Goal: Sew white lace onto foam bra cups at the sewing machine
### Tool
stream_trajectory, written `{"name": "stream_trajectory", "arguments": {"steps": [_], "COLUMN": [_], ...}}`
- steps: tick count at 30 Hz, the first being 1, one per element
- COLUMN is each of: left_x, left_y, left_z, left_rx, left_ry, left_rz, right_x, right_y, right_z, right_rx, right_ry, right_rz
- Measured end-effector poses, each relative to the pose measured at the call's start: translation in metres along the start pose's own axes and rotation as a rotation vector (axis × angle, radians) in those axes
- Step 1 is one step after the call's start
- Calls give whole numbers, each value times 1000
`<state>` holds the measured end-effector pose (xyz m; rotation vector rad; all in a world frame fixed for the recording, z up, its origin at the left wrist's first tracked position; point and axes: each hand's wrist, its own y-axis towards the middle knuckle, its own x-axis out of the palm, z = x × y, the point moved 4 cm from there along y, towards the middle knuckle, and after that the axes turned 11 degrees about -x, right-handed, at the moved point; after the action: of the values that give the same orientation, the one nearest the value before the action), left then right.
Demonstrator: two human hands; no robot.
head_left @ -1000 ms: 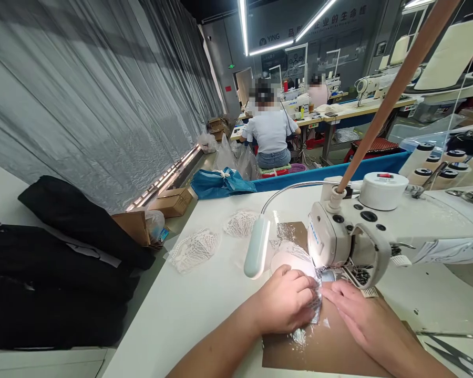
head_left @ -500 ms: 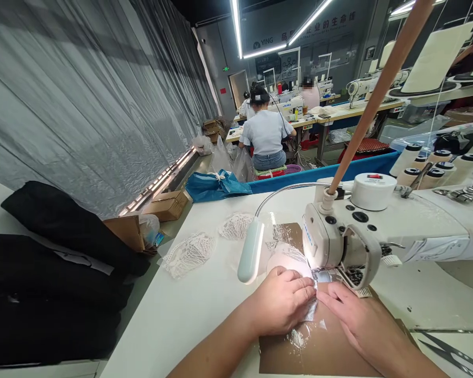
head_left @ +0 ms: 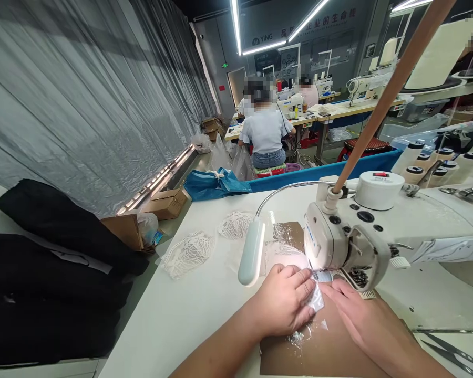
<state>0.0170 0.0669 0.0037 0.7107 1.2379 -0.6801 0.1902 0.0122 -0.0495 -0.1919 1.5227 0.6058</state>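
A white lace piece (head_left: 284, 253) lies under the sewing machine head (head_left: 326, 236), partly covered by my left hand (head_left: 289, 298). The fingers of that hand are bent, pressing and gripping the piece close to the presser foot, and a white corner shows beyond the fingertips. My right hand (head_left: 360, 312) rests on the brown board (head_left: 295, 357) just right of the needle area. Its fingers stretch left, with the tips at the fabric's edge. The needle itself is hidden behind the machine head and fingers.
Two more lace pieces (head_left: 189, 253) lie on the white table at the left. A lamp (head_left: 252, 254) on a bendable neck hangs beside the machine. Scissors (head_left: 453, 352) lie at the right edge, thread spools (head_left: 413, 173) behind. A co-worker (head_left: 266, 131) sits ahead.
My left hand has shifted slightly up, and more of the white corner shows beside its fingers. My right fingertips have moved a little up and right. The view has shifted slightly.
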Motion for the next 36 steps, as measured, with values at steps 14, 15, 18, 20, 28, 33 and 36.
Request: {"name": "stream_trajectory", "arguments": {"steps": [14, 15, 18, 20, 28, 33, 36], "left_x": [3, 3, 0, -1, 1, 2, 0], "left_y": [-3, -3, -4, -4, -4, -4, -4], "left_z": [-2, -2, 0, 1, 1, 1, 2], "left_rx": [90, 90, 103, 109, 145, 151, 160], "left_ry": [-121, -113, -83, -66, -47, -60, -69], "left_rz": [-15, -16, -1, 16, 22, 32, 49], "right_x": [-5, -7, -14, -16, -20, -20, -18], "right_y": [-7, -6, -3, -2, 0, 1, 1], "right_z": [-1, -1, -3, -4, -4, -5, -7], "right_rx": [-4, -11, -13, -20, -46, -155, -218], "right_ry": [267, 279, 308, 322, 323, 318, 294], "right_rz": [-67, -67, -49, -45, -34, 54, 101]}}
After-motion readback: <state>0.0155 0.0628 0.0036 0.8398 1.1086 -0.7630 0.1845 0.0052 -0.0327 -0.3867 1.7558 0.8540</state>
